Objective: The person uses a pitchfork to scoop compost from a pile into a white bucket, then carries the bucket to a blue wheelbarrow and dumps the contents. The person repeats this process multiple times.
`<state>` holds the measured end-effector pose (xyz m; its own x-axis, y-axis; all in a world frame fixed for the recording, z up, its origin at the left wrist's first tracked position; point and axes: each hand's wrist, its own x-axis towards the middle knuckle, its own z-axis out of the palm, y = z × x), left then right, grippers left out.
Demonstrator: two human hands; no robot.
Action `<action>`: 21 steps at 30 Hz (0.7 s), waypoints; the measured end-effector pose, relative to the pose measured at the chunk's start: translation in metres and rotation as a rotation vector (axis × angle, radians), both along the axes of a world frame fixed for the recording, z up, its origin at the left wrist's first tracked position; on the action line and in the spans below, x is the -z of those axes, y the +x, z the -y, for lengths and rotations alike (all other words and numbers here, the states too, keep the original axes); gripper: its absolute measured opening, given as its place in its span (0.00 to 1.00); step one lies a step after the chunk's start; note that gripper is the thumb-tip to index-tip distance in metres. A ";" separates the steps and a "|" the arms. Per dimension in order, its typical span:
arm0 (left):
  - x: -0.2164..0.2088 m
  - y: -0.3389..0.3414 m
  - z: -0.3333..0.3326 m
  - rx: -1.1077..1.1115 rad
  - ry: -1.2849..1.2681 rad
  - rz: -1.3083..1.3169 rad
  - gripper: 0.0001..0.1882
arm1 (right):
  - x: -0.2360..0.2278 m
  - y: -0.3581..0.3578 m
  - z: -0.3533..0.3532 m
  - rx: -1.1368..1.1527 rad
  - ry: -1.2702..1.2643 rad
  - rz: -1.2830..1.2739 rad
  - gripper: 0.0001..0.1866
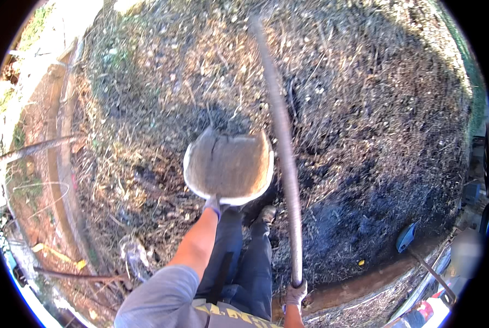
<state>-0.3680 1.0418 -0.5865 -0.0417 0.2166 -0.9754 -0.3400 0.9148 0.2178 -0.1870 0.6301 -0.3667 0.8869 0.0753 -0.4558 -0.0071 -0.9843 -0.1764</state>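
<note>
Pole [286, 146] fills the clenched right hand [295, 294] — left hand [213, 204] grips a pan [228, 164] by its near edge.

At the lower right, a shovel [405, 239] with a blue-grey blade lay with its handle slanting across a brown timber edge [364, 285]. A small yellow object [361, 263] sat just beside that edge. On the left, a pole [31, 152] ran in above a thin wire loop [67, 189]. Crumpled clear plastic [135, 256] lay lower down, near a darker pole [80, 276].
</note>
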 end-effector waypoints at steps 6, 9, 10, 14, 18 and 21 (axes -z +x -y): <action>-0.020 -0.047 0.048 -0.215 0.100 0.340 0.25 | -0.016 0.080 -0.044 -0.565 0.075 0.055 0.21; -0.121 -0.007 0.050 0.124 0.158 0.317 0.25 | -0.044 0.128 -0.055 -0.674 0.045 0.058 0.20; -0.160 -0.035 0.052 0.334 0.216 0.333 0.23 | -0.055 0.129 -0.065 -0.758 0.083 0.021 0.20; -0.385 -0.026 0.067 1.262 1.175 -0.511 0.24 | -0.085 0.159 -0.085 -1.032 0.094 -0.039 0.23; -0.503 -0.038 0.021 1.694 1.674 -0.966 0.33 | -0.114 0.174 -0.130 -1.273 0.214 -0.024 0.25; -0.499 -0.107 0.014 2.143 1.312 -0.853 0.38 | -0.135 0.171 -0.166 -1.457 0.291 0.051 0.24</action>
<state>-0.4750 1.0277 -0.0877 0.7508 0.5573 -0.3547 0.6334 -0.7598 0.1469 -0.0163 0.7962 -0.2313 -0.0325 0.9699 -0.2412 0.9415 -0.0513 -0.3332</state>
